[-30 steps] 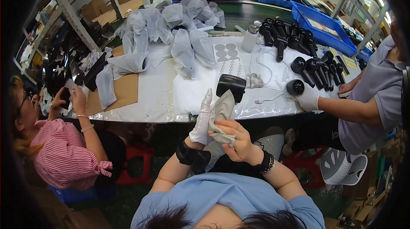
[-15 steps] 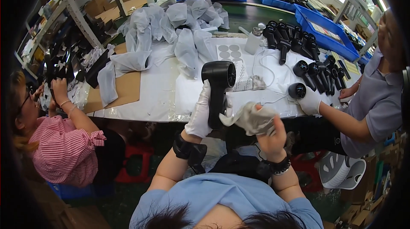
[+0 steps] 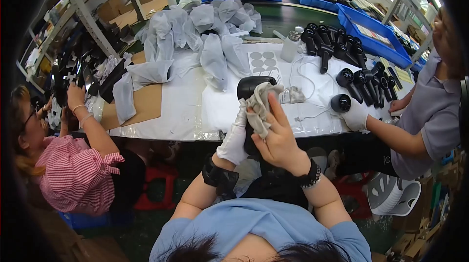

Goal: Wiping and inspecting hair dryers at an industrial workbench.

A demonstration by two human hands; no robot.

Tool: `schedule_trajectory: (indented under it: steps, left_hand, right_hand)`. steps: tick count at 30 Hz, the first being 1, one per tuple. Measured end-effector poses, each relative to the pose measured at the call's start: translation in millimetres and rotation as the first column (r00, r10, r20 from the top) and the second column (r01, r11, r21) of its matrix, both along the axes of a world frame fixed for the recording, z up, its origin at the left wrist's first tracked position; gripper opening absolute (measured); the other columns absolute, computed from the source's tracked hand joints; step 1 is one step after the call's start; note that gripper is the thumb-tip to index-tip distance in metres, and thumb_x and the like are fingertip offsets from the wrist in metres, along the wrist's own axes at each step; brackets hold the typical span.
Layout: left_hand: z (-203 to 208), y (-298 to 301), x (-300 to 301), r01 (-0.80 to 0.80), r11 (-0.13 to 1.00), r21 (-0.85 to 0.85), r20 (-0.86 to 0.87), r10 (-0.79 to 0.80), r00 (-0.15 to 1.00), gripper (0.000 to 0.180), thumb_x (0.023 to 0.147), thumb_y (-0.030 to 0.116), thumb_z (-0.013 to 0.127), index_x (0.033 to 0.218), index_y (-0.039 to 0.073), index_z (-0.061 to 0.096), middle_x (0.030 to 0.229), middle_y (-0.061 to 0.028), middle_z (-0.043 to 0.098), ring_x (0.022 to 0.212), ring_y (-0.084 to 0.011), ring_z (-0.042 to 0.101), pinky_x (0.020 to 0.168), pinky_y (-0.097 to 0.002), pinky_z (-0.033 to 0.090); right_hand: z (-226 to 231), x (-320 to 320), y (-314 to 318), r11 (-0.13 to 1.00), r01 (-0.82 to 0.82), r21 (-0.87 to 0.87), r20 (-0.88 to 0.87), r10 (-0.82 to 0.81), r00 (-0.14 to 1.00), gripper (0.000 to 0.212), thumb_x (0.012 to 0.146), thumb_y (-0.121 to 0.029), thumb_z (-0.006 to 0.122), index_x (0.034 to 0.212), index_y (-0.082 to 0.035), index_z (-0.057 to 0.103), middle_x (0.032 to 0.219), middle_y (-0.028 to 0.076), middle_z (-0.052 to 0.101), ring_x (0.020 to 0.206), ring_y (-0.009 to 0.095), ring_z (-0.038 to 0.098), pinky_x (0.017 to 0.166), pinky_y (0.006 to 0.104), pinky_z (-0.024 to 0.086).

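Note:
My left hand (image 3: 235, 137), in a white glove, grips a black handheld fan (image 3: 248, 86) by its handle, head up, in front of the table edge. Bare, my right hand (image 3: 281, 137) presses a crumpled grey cloth (image 3: 262, 101) against the fan just below and over part of its head. The cloth and fingers hide the fan's grille and most of the handle. Beyond the fan lies a sheet of round grey stickers (image 3: 264, 60). Several bagged items in whitish sleeves (image 3: 212, 61) are heaped at the far left of the table.
On the right, several black fans (image 3: 361, 83) lie in rows, next to a clear bottle (image 3: 290, 46) and a white cable (image 3: 312, 82). A co-worker's gloved hand (image 3: 355, 115) holds another fan there. Another person (image 3: 80, 164) works at left. Blue trays (image 3: 373, 34) stand behind.
My right hand has brought the cloth left and up onto the fan, covering its grille. The fan has shifted slightly right and down. The person at left has raised a hand.

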State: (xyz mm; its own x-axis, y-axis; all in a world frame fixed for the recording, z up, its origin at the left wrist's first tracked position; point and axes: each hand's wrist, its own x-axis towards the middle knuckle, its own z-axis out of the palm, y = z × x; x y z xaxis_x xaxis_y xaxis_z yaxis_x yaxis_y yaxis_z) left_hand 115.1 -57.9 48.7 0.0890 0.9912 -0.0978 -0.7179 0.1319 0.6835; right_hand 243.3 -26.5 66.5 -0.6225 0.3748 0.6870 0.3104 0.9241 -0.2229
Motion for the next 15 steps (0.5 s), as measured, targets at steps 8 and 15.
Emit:
schedule_trajectory:
  steps: [8,15]
  left_hand:
    - [-3,1,-7,-0.030,0.995,0.091,0.052,0.026,0.998,0.083,0.081,0.074,0.035,0.131,0.008,0.045,0.117,-0.0066,0.057,0.100,-0.0173,0.058,0.088,-0.0313,0.049]
    - [-10,9,-8,0.121,0.966,0.230,0.355,-0.199,0.914,0.094,0.074,0.081,0.037,0.131,0.006,0.044,0.111,-0.0099,0.058,0.094,-0.0206,0.059,0.085,-0.0342,0.050]
  right_hand:
    - [-30,1,-31,0.993,-0.059,-0.107,-0.059,0.053,0.997,0.031,0.079,-0.009,0.060,0.107,0.006,0.061,0.130,0.022,0.048,0.126,0.045,0.038,0.103,0.0449,0.034]
    - [-38,44,-33,0.788,-0.357,-0.502,-0.335,0.203,0.920,0.034,0.086,-0.008,0.049,0.116,0.008,0.055,0.120,0.025,0.055,0.115,0.035,0.053,0.103,0.0418,0.034]
